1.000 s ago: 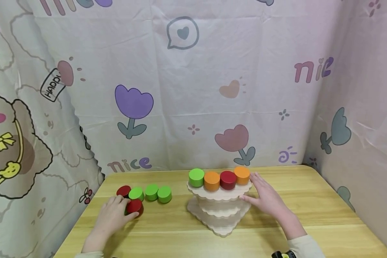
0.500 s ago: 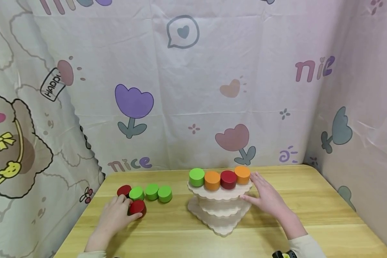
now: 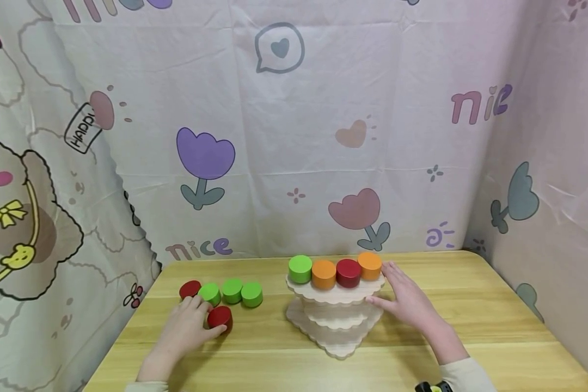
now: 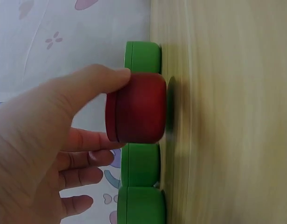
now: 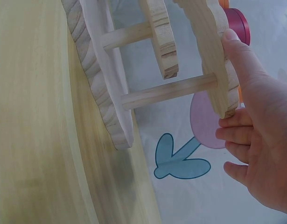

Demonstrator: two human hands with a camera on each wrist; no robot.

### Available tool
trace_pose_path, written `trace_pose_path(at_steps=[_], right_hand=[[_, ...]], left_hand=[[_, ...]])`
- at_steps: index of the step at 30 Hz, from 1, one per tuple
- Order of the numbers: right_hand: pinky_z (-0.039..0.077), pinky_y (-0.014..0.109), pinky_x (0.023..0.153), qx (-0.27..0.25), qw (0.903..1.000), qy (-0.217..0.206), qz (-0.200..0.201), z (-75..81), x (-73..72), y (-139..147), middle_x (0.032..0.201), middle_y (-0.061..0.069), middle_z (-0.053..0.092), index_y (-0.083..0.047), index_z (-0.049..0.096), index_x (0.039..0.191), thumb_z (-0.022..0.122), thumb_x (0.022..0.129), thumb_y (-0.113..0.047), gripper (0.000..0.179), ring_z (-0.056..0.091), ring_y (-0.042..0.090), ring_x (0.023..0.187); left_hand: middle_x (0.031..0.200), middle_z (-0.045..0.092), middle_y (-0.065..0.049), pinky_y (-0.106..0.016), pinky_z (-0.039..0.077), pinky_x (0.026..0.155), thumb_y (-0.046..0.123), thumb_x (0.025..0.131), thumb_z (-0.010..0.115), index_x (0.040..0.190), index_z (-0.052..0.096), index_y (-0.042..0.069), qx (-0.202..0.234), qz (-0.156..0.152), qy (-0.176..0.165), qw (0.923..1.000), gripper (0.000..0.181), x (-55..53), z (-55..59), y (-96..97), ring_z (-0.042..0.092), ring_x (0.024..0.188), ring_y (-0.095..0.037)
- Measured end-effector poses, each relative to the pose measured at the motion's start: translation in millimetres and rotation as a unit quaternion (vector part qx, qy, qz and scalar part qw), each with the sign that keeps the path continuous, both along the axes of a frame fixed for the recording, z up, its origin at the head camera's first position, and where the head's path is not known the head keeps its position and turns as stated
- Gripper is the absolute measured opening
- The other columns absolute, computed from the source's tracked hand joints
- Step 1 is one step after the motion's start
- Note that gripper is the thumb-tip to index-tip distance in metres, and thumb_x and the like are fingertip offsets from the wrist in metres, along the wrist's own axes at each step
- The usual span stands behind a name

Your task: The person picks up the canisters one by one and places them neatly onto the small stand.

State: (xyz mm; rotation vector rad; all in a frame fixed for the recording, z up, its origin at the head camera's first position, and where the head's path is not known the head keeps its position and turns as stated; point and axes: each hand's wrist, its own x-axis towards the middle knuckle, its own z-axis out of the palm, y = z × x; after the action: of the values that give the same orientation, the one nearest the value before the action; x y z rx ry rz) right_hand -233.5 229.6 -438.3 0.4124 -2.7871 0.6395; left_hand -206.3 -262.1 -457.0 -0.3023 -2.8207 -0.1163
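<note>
Near green blocks (image 3: pixel 232 292), the left hand (image 3: pixel 187 325) pinches a red block (image 3: pixel 221 320) in its fingers (likely light, stiff, slick: hold its sides); the right hand (image 3: pixel 412 302), fingers spread, touches a wooden stand (image 3: pixel 329 294).

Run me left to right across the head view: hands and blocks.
Left hand, held red block, rightmost loose green block; then on the stand: green block, orange block, red block, second orange block; then right hand. Left out: the other loose blocks, which overlap these.
</note>
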Motion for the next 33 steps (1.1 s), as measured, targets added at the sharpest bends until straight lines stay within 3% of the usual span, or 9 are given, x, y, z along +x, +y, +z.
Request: trace_pose_path(at_steps=[14,18,25,33], right_hand=[[0.026,0.059,0.114,0.000,1.0000,0.002,0.001,-1.1,-0.1,1,0.154,0.023,0.033,0.004,0.039,0.145,0.065,0.080,-0.065,0.097,0.026,0.044,0.145],[0.026,0.060,0.114,-0.001,1.0000,0.003,0.004,-1.4,-0.7,1,0.154,0.023,0.034,0.004,0.039,0.144,0.065,0.080,-0.064,0.097,0.026,0.044,0.144],[0.027,0.059,0.113,-0.002,1.0000,0.008,0.005,-2.3,-2.2,2,0.153,0.023,0.036,0.004,0.041,0.144,0.066,0.080,-0.064,0.096,0.028,0.043,0.144],[0.028,0.060,0.113,-0.003,0.9999,0.005,0.009,-1.1,-1.3,3,0.153,0.023,0.036,0.005,0.041,0.143,0.068,0.081,-0.060,0.094,0.029,0.044,0.143]], left_hand=[[0.090,0.053,0.005,-0.032,0.037,0.073,0.066,0.072,0.072,0.090,0.066,0.017,0.000,-0.047,0.051,0.9976,0.052,9.0,12.8,32.2,0.051,0.093,-0.017],[0.089,0.053,0.005,-0.035,0.040,0.076,0.067,0.071,0.072,0.089,0.065,0.017,-0.006,-0.065,0.076,0.9950,0.053,11.9,14.4,39.5,0.052,0.093,-0.019],[0.092,0.054,0.006,-0.038,0.043,0.081,0.070,0.072,0.070,0.091,0.064,0.019,-0.029,-0.083,0.086,0.9924,0.055,14.6,15.2,53.1,0.051,0.095,-0.018],[0.098,0.059,0.000,-0.039,0.046,0.080,0.070,0.074,0.067,0.093,0.066,0.016,-0.041,-0.128,0.123,0.9832,0.058,16.0,22.9,74.2,0.055,0.097,-0.021]])
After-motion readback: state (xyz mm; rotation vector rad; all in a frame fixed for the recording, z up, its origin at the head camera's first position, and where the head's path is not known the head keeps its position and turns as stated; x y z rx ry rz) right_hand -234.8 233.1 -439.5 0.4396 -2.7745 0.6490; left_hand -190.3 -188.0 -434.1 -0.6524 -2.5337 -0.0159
